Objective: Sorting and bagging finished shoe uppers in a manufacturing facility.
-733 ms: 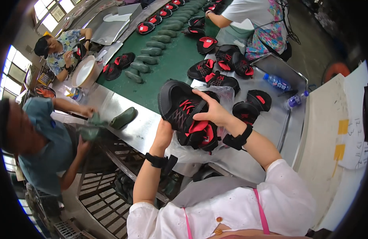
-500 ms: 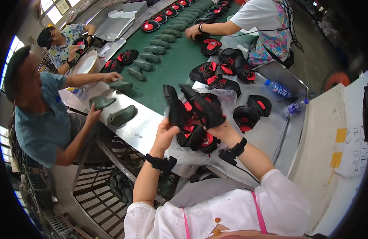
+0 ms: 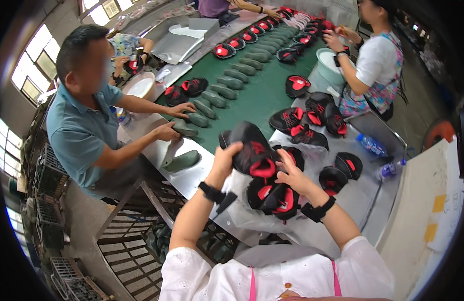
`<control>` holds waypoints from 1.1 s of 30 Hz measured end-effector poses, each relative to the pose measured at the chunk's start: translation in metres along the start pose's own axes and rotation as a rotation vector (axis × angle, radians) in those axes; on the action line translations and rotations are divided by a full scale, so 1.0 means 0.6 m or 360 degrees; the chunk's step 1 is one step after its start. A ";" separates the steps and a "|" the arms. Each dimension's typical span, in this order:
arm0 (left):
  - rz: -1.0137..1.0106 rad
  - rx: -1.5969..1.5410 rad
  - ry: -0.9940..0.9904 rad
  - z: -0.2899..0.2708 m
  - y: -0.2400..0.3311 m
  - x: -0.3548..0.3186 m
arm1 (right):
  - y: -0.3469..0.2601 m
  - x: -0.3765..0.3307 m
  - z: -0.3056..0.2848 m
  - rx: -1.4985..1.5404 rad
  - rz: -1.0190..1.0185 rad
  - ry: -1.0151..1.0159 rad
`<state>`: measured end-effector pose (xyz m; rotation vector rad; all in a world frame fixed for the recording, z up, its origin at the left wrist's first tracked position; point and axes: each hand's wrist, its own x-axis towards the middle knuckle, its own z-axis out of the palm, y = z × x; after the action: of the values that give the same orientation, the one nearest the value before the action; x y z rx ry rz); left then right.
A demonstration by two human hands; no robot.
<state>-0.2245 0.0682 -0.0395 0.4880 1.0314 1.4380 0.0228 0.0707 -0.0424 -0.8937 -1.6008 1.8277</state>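
My left hand [image 3: 225, 163] grips a black shoe upper [image 3: 253, 149] with red lacing and red lining, its opening turned towards me. Behind its left side a second dark shoe part [image 3: 225, 138] peeks out, mostly hidden. My right hand [image 3: 295, 175] is beside the shoe's opening with fingers spread; whether the fingertips touch it I cannot tell. Below both hands, a pile of black and red shoe uppers [image 3: 273, 196] lies on clear plastic wrap [image 3: 237, 198] over the metal tabletop [image 3: 191, 173].
More black and red uppers [image 3: 307, 135] lie ahead on the right, near two bottles [image 3: 371, 144]. A green belt [image 3: 219, 131] carries rows of green shoe lasts [image 3: 236, 75]. At left a co-worker [image 3: 91, 125] handles lasts; another [image 3: 375, 65] stands far right. A slatted rack [image 3: 131, 246] is lower left.
The shoes turned from soles showing to an upper's opening facing me. My right hand's fingers have spread. The co-worker at left moved lasts onto the belt. The view shifted.
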 end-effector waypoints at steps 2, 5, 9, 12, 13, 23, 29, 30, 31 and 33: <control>0.0399 -0.0108 0.0255 -0.026 0.051 0.090 | 0.010 -0.001 -0.002 -0.0188 -0.0079 0.0047; 0.0486 0.0017 0.0222 -0.054 0.189 0.185 | 0.014 -0.019 -0.012 -0.0252 0.0065 -0.0038; 0.0609 0.0772 0.0622 -0.169 0.259 0.264 | 0.023 -0.033 0.004 -0.0367 0.0173 -0.0233; 0.0298 0.1142 0.0181 -0.093 0.174 0.252 | 0.064 -0.030 -0.022 -0.0816 -0.0044 -0.0097; 0.0161 0.1225 -0.0208 -0.060 0.136 0.217 | 0.081 -0.028 -0.032 -0.1014 -0.0132 -0.0060; -0.0069 0.1936 -0.1479 -0.062 -0.208 -0.065 | 0.052 -0.027 0.001 -0.2298 0.0003 -0.1114; 0.0515 0.2980 -0.1402 -0.027 -0.213 -0.143 | 0.043 -0.108 0.015 -0.2205 -0.0128 -0.0672; 0.0653 0.2939 -0.1352 -0.030 -0.241 -0.155 | 0.034 -0.112 0.032 -0.2340 -0.0113 -0.0773; 0.0659 0.2693 -0.1279 -0.036 -0.265 -0.151 | 0.058 -0.123 0.045 -0.2549 -0.0239 -0.0702; 0.0687 0.2447 -0.1235 -0.034 -0.276 -0.134 | 0.138 -0.130 0.047 -0.2821 -0.0444 -0.0423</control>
<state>-0.1332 -0.0362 -0.1617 2.2479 1.2199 0.3654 0.0522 -0.0184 -0.1122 -0.8718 -3.1699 -0.1124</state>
